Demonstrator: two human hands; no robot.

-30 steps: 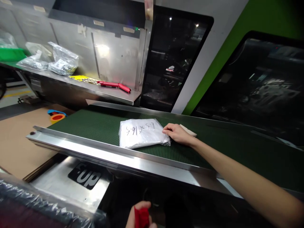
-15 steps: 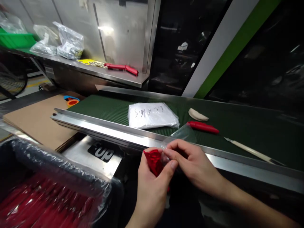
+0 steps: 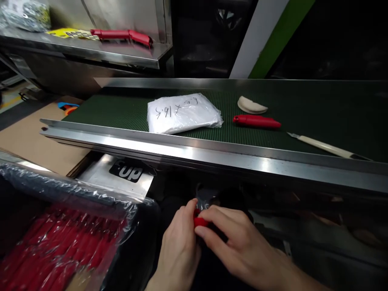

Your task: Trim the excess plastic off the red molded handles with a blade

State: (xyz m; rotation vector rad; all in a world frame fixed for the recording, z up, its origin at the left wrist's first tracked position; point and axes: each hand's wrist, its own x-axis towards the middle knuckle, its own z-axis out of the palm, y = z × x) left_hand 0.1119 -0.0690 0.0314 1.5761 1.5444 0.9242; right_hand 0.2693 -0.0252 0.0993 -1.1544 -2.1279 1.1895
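My left hand (image 3: 179, 238) is wrapped round a red plastic part (image 3: 200, 222), most of which is hidden. At its near end, the thumb and forefinger of my right hand (image 3: 238, 238) pinch the same part. A bit of clear plastic bag (image 3: 202, 201) shows just beyond the fingers. Both hands are below the front rail of the belt. On the green belt (image 3: 121, 107) lie a white plastic-wrapped pack (image 3: 182, 115) with handwritten numbers, a red handle-like piece (image 3: 257, 121), a cream half-round pad (image 3: 251, 106) and a craft knife (image 3: 325, 146) with a cream handle.
At the lower left stands a plastic-lined bin (image 3: 127, 218) holding many bagged red pieces (image 3: 57, 246). Cardboard sheets (image 3: 36, 139) lie behind it, with scissors (image 3: 69, 108) on top. A metal shelf (image 3: 121, 54) carries a jointed red piece (image 3: 121, 35). The metal rail (image 3: 212, 151) edges the belt.
My hands have moved lower, away from the rail. My right fingers have shifted from the clear bag onto the red part, which has turned in my left hand. The view has tilted down.
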